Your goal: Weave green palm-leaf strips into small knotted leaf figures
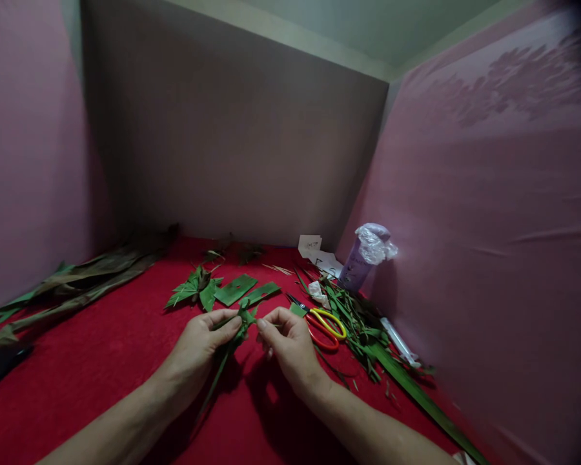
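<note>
My left hand (201, 349) is closed around a folded green leaf piece (244, 321), whose long strip trails down toward me over the red cloth. My right hand (290, 345) pinches the same leaf piece from the right, fingertips almost meeting the left hand's. Both hands hover just above the red cloth (101, 361) near its middle. Scissors (325, 326) with yellow and red handles lie just right of my right hand.
Cut green leaf pieces (235, 289) and a folded leaf shape (193, 290) lie beyond the hands. Long dried leaves (72, 281) run along the left. Leaf scraps (363, 323), a purple container capped with plastic (363, 258) and white paper (314, 248) sit at right. Pink walls enclose the sides.
</note>
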`<state>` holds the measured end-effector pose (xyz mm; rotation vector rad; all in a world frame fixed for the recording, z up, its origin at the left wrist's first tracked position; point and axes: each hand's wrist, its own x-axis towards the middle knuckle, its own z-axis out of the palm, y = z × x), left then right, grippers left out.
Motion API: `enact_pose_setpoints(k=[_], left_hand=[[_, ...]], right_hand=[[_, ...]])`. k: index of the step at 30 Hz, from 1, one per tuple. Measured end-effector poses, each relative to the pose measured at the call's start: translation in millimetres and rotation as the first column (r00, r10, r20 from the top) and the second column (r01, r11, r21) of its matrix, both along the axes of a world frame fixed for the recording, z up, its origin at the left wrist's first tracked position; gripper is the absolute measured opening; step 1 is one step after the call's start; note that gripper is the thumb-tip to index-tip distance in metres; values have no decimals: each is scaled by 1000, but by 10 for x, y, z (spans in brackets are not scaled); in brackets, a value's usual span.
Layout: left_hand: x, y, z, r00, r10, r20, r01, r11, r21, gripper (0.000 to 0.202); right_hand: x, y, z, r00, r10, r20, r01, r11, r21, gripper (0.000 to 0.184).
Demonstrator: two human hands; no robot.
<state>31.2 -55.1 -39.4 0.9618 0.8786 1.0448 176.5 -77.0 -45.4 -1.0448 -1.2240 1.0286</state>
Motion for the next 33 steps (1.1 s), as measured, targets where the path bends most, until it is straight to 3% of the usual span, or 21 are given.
enact_pose_setpoints(k=[6, 11, 16, 23, 33], left_hand=[[-9, -47, 27, 996, -85, -8, 85, 996, -8, 23], [-2, -44, 28, 998, -36, -47, 34, 998, -48, 24], [-10, -14, -20, 998, 24, -62, -25, 999, -29, 23], [-9, -50, 44, 1000, -22, 2, 22, 998, -53, 24], [32, -48, 2, 998, -67, 17, 67, 998, -16, 21]], right_hand=[[7, -13, -50, 997, 0, 75, -3, 999, 36, 21], [10, -9, -97, 997, -10, 72, 7, 999, 46, 16], [3, 6, -76, 999, 34, -42, -34, 999, -3, 19], [-9, 42, -60, 953, 184, -239, -219, 967, -130, 41], [38, 33, -43, 979, 88, -181, -118, 980, -159, 26]])
